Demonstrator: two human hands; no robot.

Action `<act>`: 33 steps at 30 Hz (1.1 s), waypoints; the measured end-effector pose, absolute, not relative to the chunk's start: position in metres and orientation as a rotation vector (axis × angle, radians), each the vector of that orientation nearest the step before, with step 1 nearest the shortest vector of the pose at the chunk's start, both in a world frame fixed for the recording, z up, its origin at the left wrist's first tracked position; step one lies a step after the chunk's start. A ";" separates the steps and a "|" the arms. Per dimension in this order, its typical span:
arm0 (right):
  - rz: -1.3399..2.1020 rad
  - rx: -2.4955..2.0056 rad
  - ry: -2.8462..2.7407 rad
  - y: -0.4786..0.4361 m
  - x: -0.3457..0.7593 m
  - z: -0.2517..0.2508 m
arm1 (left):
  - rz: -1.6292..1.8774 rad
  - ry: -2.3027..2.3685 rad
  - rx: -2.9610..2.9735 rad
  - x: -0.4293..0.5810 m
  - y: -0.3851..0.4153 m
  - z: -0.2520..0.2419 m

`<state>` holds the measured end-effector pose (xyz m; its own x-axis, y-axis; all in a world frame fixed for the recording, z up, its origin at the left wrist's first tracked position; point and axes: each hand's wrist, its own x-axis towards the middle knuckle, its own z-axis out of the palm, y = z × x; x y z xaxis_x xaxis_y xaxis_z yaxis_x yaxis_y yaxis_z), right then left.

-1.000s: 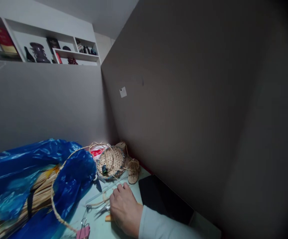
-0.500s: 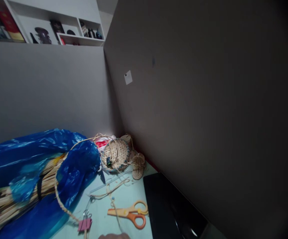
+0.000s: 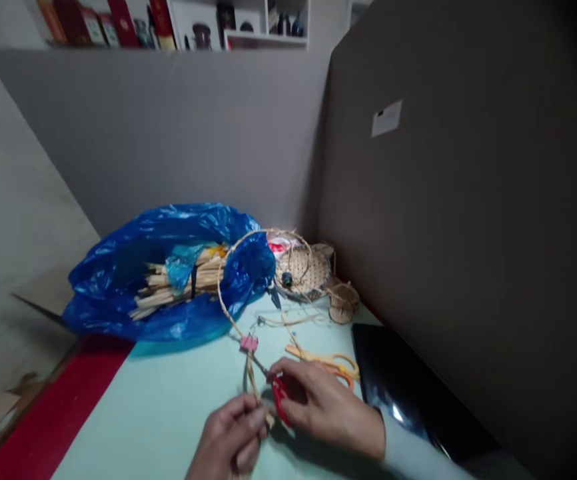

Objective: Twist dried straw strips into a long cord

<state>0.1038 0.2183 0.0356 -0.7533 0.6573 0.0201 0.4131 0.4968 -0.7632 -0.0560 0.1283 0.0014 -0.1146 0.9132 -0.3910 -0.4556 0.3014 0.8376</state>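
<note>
My left hand [image 3: 231, 437] is closed in a pinch on the end of a braided straw cord [image 3: 228, 280], low in the middle of the view. The cord loops up from my fingers past a pink binder clip [image 3: 249, 343] and arches over the blue bag. My right hand [image 3: 321, 403] is closed around a red-handled tool [image 3: 279, 399], whose tip points at the cord just above my left fingers. Orange-and-yellow scissors [image 3: 328, 362] lie on the table just behind my right hand.
A blue plastic bag [image 3: 133, 280] holding bundled straw stalks [image 3: 178, 287] lies at the left. A small woven basket [image 3: 303, 270] and a woven piece [image 3: 343, 303] sit in the corner. A black slab [image 3: 413, 393] lies along the right partition. The tabletop [image 3: 168, 400] is pale green with a red edge.
The view has swung left and down. My right hand left the table beside the scissors; both hands now meet at the cord's end, the right holding a red-handled tool.
</note>
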 end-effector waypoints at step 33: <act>0.165 -0.429 -2.947 0.224 0.118 0.041 | 1.402 1.352 0.614 -0.061 0.120 0.005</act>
<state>0.1177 0.2236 0.0412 -0.9464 0.2910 0.1401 0.2735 0.9528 -0.1315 -0.0610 0.1203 0.0047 -0.3231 0.9010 -0.2895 -0.3221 0.1829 0.9289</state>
